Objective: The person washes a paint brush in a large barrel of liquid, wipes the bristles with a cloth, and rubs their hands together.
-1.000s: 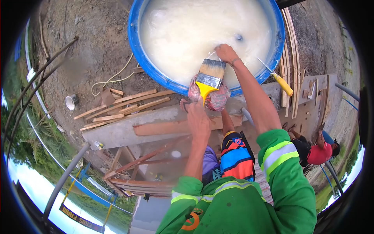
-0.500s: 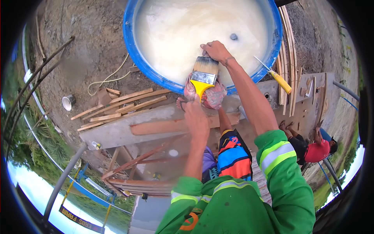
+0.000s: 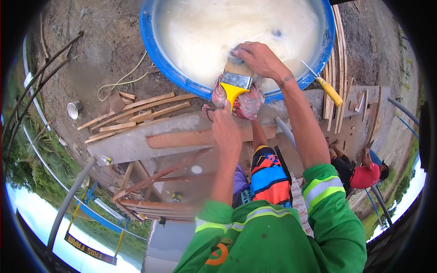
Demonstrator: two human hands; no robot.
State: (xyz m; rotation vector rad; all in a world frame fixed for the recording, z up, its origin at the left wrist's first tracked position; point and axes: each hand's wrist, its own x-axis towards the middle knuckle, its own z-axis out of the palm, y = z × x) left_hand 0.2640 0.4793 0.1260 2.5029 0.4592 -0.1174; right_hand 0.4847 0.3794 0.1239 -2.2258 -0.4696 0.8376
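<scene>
My left hand (image 3: pixel 226 129) is closed round the yellow handle of a wide paintbrush (image 3: pixel 236 83), whose bristles point at the tub. My right hand (image 3: pixel 257 57) is closed at the bristle tips, with a small greyish, wet-looking lump (image 3: pixel 235 55) under its fingers. The brush and hand are over the near edge of a blue round tub (image 3: pixel 175 76) of cloudy whitish liquid. Below the brush, a crumpled pinkish-red bundle (image 3: pixel 249 103) sits at the tub's near rim. A yellow-handled tool (image 3: pixel 328 91) with a thin metal shaft rests across the tub's right rim.
Wood strips (image 3: pixel 136 111) lie left of the tub, and long strips (image 3: pixel 339 68) stand at its right. A white cup (image 3: pixel 73 110) lies on the dirt. A board (image 3: pixel 191 138) rests on the concrete ledge. Another person in red (image 3: pixel 365 176) is at the right.
My right hand has come down from the liquid onto the bristle tips, and the greyish lump now shows under its fingers. My left hand still holds the brush. The view has shifted slightly.
</scene>
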